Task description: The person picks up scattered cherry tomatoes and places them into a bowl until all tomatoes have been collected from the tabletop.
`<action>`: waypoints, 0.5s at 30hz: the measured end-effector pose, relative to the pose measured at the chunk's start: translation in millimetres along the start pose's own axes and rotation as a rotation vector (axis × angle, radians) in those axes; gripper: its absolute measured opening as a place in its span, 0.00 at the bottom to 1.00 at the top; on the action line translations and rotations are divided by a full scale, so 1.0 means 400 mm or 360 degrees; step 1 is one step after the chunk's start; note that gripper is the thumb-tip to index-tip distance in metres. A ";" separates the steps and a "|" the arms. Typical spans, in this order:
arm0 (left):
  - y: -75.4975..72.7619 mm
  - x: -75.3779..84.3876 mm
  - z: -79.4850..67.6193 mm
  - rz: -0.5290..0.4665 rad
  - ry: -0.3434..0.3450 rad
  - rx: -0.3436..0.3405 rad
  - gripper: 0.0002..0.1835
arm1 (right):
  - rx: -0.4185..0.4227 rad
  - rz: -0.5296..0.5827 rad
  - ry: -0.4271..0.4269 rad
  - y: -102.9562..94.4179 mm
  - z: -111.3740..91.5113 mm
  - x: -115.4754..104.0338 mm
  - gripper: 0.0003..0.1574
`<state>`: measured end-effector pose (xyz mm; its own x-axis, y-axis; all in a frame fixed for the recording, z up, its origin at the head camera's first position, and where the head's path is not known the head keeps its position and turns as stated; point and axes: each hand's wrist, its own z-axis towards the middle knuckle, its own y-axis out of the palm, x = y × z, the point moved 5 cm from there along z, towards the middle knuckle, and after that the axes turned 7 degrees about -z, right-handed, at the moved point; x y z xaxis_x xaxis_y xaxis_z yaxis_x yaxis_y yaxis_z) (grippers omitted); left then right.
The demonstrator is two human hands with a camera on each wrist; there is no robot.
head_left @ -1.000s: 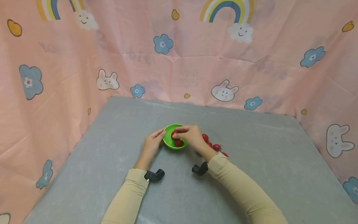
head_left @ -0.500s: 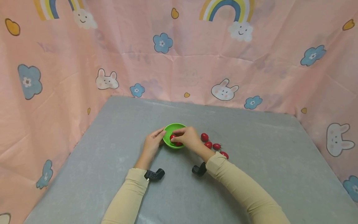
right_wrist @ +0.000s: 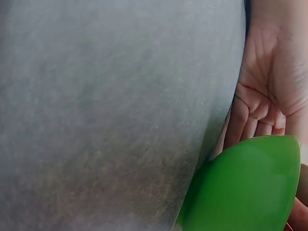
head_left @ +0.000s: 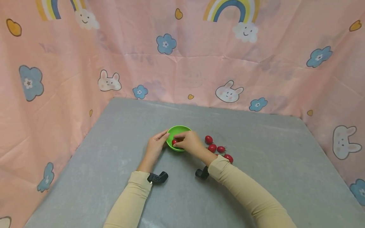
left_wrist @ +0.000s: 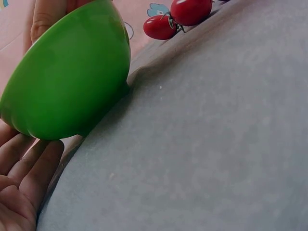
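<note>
A green bowl [head_left: 179, 129] stands on the table, and my left hand [head_left: 155, 144] holds its left side, thumb at the rim. In the left wrist view the left fingers [left_wrist: 43, 168] touch the lower outside of the bowl [left_wrist: 72, 72]. My right hand [head_left: 191, 143] reaches inside over the right rim and pinches a cherry tomato [head_left: 174, 142] low in the bowl. Much of the bowl's inside is hidden by that hand. In the right wrist view the bowl [right_wrist: 245, 187] hides the right hand's [right_wrist: 269, 82] fingertips.
Several loose cherry tomatoes [head_left: 212, 148] lie on the grey table [head_left: 137, 120] right of the bowl, partly under the right forearm. Two tomatoes [left_wrist: 191, 10] show beyond the bowl in the left wrist view. A pink printed curtain [head_left: 194, 76] encloses the table's back and sides.
My right hand has moved down and slightly left within the bowl, still pinching the tomato. Another tomato seen in the bowl earlier is now hidden. My left hand and the bowl stay nearly still.
</note>
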<state>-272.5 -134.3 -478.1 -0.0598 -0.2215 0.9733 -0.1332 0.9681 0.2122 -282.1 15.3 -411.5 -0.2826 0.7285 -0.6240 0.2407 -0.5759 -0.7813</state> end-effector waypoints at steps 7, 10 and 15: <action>0.002 -0.003 0.001 -0.0018 -0.0015 0.0005 0.20 | -0.0012 0.0063 0.0045 -0.006 -0.002 0.004 0.19; 0.003 -0.002 0.001 -0.0030 -0.0010 0.0012 0.20 | 0.0022 0.0146 0.0123 -0.020 -0.003 0.012 0.18; 0.005 0.003 -0.002 -0.0044 0.0043 0.0015 0.21 | 0.0131 0.0303 0.0258 -0.054 -0.009 0.036 0.17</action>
<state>-272.1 -132.7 -476.4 -0.0293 -0.2446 0.9692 -0.1440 0.9605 0.2380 -288.1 39.6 -403.6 -0.0854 0.6500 -0.7551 0.1971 -0.7319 -0.6523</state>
